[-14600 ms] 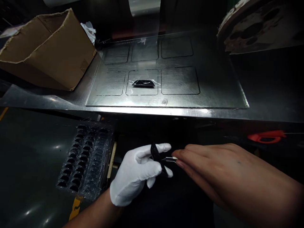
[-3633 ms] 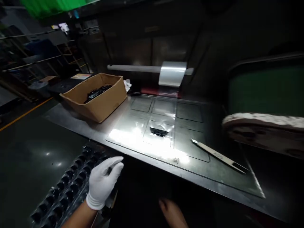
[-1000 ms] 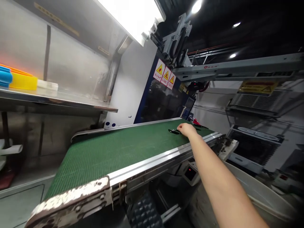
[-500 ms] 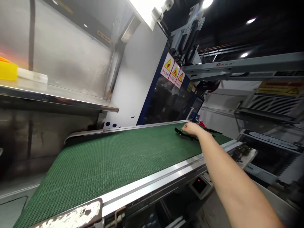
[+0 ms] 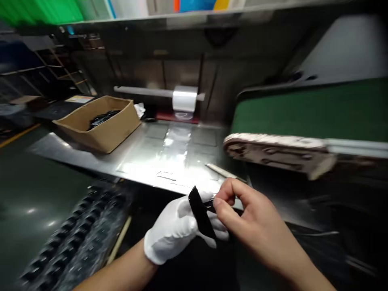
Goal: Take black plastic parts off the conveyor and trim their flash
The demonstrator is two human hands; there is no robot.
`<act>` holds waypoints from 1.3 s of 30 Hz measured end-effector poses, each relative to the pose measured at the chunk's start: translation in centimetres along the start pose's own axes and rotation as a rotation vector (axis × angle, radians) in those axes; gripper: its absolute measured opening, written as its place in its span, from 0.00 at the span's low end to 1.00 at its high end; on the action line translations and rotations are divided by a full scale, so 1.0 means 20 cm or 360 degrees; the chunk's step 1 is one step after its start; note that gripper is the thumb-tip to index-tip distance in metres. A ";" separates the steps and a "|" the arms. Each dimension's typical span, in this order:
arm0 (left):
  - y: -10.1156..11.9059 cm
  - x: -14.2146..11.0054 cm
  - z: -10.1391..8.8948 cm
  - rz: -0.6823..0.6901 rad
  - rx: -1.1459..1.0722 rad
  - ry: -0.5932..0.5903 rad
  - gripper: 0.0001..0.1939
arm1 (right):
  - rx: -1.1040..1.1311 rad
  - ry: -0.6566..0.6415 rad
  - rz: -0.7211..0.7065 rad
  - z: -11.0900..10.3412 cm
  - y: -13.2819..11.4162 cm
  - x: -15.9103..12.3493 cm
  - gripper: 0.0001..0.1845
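My left hand (image 5: 177, 222), in a white glove, has its fingers and thumb around a flat, glossy black plastic part (image 5: 202, 214). The part is held tilted in front of the bench's front edge. From the right, my bare right hand (image 5: 242, 214) pinches a small dark piece at the part's side between thumb and forefinger. Whether that piece is joined to the part is too blurred to tell. Just beyond my right hand, a pale, slim tool (image 5: 222, 170) lies on the metal bench (image 5: 142, 161).
An open cardboard box (image 5: 121, 131) with black parts stands at the bench's left. A roll of clear film (image 5: 184, 99) hangs on a rod at the back. The green conveyor belt (image 5: 303, 113) ends at the right. A tray of black parts (image 5: 79, 238) lies lower left.
The view has swung from the conveyor to the bench. My right hand, earlier over a black part on the belt, is now close before me. My gloved left hand has come into view.
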State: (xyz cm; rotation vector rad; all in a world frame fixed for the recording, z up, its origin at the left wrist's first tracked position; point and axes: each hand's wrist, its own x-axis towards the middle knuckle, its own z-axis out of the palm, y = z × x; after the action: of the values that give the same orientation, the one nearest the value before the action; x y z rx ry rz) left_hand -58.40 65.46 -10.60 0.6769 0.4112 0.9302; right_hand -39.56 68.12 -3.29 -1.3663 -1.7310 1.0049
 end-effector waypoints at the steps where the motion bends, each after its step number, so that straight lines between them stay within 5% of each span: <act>1: -0.04 -0.04 -0.06 0.0012 -0.0104 0.0025 0.38 | 0.0063 -0.0051 0.0054 0.09 0.04 -0.01 0.11; 5: -0.15 -0.18 -0.23 0.0031 -0.0418 0.0122 0.30 | 0.0260 -0.0179 0.0267 0.33 0.19 -0.04 0.14; 12: -0.23 -0.33 -0.37 -0.0032 -0.0590 0.0147 0.26 | 0.0465 -0.0391 0.0482 0.52 0.33 -0.10 0.18; 28: -0.30 -0.33 -0.39 -0.0149 -0.0465 0.0107 0.30 | 0.0898 -0.0548 0.0664 0.51 0.47 -0.23 0.18; 32: -0.32 -0.34 -0.44 -0.0197 -0.0394 0.0127 0.35 | 0.0873 -0.0459 0.0479 0.49 0.45 -0.27 0.13; 34: -0.34 -0.35 -0.48 -0.0215 -0.0425 0.0201 0.39 | 0.0674 -0.0297 0.0180 0.47 0.44 -0.29 0.07; 39: -0.35 -0.37 -0.50 -0.0082 -0.0546 0.0051 0.34 | 0.0086 -0.0280 -0.0713 0.45 0.44 -0.26 0.20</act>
State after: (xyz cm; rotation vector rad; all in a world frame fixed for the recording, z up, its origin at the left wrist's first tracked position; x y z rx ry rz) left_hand -64.24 59.90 -22.41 0.3372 0.2859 0.9352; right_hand -42.63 62.84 -15.44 -0.8182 -2.0056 0.9249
